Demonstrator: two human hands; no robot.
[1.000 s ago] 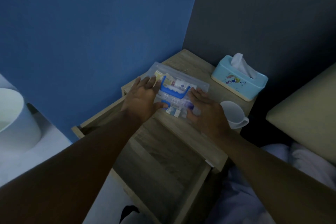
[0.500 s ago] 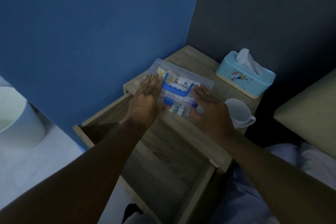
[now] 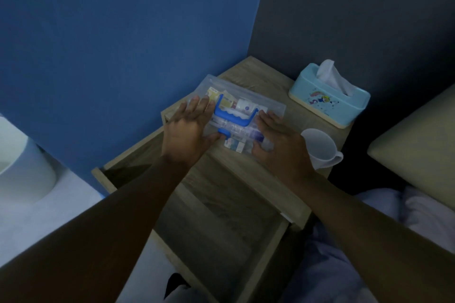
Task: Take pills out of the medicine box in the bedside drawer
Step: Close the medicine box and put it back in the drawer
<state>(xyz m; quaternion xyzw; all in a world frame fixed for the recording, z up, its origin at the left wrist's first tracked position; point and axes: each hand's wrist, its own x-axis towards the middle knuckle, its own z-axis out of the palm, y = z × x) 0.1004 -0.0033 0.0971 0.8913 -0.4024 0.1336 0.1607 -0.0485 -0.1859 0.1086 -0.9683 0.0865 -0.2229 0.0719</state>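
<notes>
Clear plastic medicine box [image 3: 242,115] under flat left hand [image 3: 188,130], right hand [image 3: 280,144].

Both forearms are bare to the frame's edge, with no sleeves showing. The left hand [image 3: 188,134] and right hand [image 3: 283,147] wear no rings, watch or gloves.

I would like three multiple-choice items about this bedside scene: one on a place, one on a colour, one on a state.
1. Where is the medicine box?
A. in the drawer
B. on the nightstand top
C. on the bed

2. What colour is its handle?
A. blue
B. red
C. white

3. How is the drawer?
A. shut
B. removed
C. pulled open

Key: 1 B, it lies on the nightstand between the left hand and the right hand; 2 A, the handle is blue; 3 C, the drawer's bare inside shows.
</notes>
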